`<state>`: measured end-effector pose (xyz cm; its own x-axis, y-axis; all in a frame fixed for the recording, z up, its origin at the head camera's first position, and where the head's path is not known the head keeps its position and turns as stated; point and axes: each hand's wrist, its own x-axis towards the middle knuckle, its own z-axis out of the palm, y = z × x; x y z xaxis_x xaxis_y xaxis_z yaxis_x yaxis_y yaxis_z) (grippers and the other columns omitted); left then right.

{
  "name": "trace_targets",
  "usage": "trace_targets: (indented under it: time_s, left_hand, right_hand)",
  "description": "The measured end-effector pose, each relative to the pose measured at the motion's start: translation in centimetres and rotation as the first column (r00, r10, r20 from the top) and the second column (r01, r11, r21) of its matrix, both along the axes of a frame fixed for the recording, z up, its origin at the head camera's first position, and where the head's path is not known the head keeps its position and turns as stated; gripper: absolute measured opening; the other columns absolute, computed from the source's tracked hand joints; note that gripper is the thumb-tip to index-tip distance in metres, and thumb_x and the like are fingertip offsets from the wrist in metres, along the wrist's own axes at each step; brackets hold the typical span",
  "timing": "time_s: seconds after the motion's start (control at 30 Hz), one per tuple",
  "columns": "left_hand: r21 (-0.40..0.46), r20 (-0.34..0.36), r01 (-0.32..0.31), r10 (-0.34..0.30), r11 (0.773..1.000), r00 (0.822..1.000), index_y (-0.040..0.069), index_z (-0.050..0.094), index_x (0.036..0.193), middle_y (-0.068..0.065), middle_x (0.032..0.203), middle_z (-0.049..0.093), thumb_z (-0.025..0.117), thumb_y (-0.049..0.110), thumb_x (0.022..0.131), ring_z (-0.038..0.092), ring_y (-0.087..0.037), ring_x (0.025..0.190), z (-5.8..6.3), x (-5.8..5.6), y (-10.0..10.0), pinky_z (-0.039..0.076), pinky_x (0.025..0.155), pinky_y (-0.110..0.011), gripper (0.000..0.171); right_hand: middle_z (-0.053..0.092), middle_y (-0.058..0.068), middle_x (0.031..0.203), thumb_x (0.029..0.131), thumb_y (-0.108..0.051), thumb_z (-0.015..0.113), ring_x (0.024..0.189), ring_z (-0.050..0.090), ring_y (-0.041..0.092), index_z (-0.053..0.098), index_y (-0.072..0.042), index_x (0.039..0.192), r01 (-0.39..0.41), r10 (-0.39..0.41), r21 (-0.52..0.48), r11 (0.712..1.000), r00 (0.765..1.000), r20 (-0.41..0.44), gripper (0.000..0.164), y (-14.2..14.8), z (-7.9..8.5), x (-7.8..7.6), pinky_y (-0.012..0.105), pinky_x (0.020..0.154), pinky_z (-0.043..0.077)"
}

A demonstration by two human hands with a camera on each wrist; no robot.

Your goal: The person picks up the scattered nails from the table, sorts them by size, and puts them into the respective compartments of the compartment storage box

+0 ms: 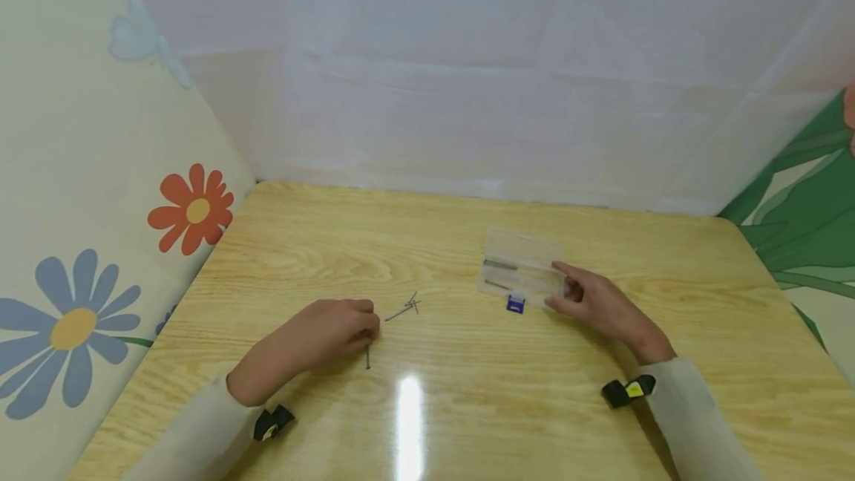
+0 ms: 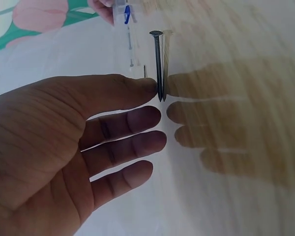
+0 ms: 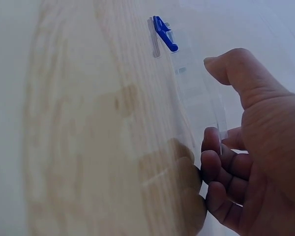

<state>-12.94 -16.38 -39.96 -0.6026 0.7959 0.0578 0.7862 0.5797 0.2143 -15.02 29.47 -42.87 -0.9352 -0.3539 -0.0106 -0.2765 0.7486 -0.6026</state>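
My left hand (image 1: 327,332) is low over the left part of the table. Its thumb tip is beside a steel nail (image 2: 158,64), near the pointed end. The index finger is hidden in the left wrist view, while the other fingers stretch out loosely. My right hand (image 1: 594,299) holds the right end of a clear plastic box (image 1: 524,236), with fingers curled at its edge. The box's lid stands open, and a few nails (image 1: 499,265) lie inside. A blue latch (image 1: 515,304) is at its front side. Between hand and box, several loose nails (image 1: 404,308) lie crossed in a small pile.
The wood-grain table (image 1: 467,421) reaches back to a white cloth backdrop (image 1: 414,117). Panels with painted flowers stand at left and right. Each wrist carries a small black camera (image 1: 272,422). A bright light reflection shows on the table's front.
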Motion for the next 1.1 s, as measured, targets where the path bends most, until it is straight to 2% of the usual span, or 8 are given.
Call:
trace_targets:
  time_s: [0.23,0.47,0.7,0.83,0.97,1.1]
  left_hand:
    - [-0.005,-0.004,-0.029,0.029,1.000,1.000,0.017,0.066,0.082,0.011,0.079,0.051,0.076,0.008,0.091,0.045,-0.003,0.065,0.3,0.5,0.0,0.046,0.059,-0.025,0.016]
    - [-0.001,0.008,-0.040,0.040,0.999,0.999,0.017,0.066,0.082,0.011,0.078,0.051,0.076,0.008,0.091,0.045,-0.003,0.065,0.0,0.6,-0.3,0.046,0.058,-0.026,0.016]
    - [0.008,-0.037,-0.025,0.025,1.000,0.999,0.017,0.065,0.080,0.011,0.076,0.049,0.076,0.007,0.090,0.045,-0.003,0.064,-0.6,0.6,-0.2,0.046,0.058,-0.025,0.018]
    - [0.002,-0.062,-0.023,0.023,1.000,0.998,0.017,0.061,0.076,0.011,0.074,0.045,0.074,0.004,0.087,0.041,-0.003,0.060,-0.6,0.7,0.2,0.042,0.054,-0.024,0.021]
    - [-0.012,-0.053,-0.028,0.027,1.000,0.998,0.017,0.056,0.073,0.010,0.072,0.042,0.071,0.002,0.083,0.037,-0.005,0.059,-0.6,0.7,0.6,0.037,0.052,-0.023,0.023]
    - [-0.034,-0.046,-0.028,0.027,0.999,0.999,0.017,0.056,0.074,0.011,0.072,0.042,0.070,0.002,0.081,0.038,-0.005,0.060,-0.7,0.7,0.7,0.038,0.053,-0.023,0.022]
  right_hand:
    - [0.057,0.002,0.093,0.097,-0.027,0.074,0.078,0.052,0.017,0.041,0.008,0.151,0.003,-0.003,-0.001,1.000,1.000,-0.004,0.073,0.1,-0.2,0.0,0.035,0.073,0.047]
    - [0.057,0.003,0.093,0.097,-0.027,0.074,0.078,0.052,0.017,0.041,0.009,0.151,0.002,-0.002,-0.008,1.000,1.000,-0.005,0.073,0.1,-0.3,-0.1,0.035,0.073,0.047]
    - [0.057,0.002,0.093,0.097,-0.028,0.074,0.077,0.051,0.017,0.040,0.010,0.151,0.002,-0.002,-0.010,1.000,1.000,-0.003,0.074,0.1,-0.3,-0.1,0.034,0.072,0.047]
    - [0.057,0.003,0.094,0.097,-0.030,0.073,0.078,0.051,0.017,0.039,0.010,0.151,0.002,-0.002,-0.019,1.000,1.000,0.007,0.075,0.1,-0.2,-0.1,0.034,0.072,0.047]
    - [0.057,0.003,0.094,0.098,-0.031,0.073,0.078,0.051,0.017,0.040,0.009,0.151,0.002,-0.002,-0.019,1.000,1.000,0.007,0.075,0.1,-0.2,-0.1,0.034,0.072,0.047]
    - [0.057,0.003,0.095,0.098,-0.032,0.072,0.078,0.051,0.016,0.040,0.009,0.151,0.001,-0.001,-0.012,1.000,1.000,0.006,0.075,0.1,-0.3,-0.1,0.034,0.071,0.047]
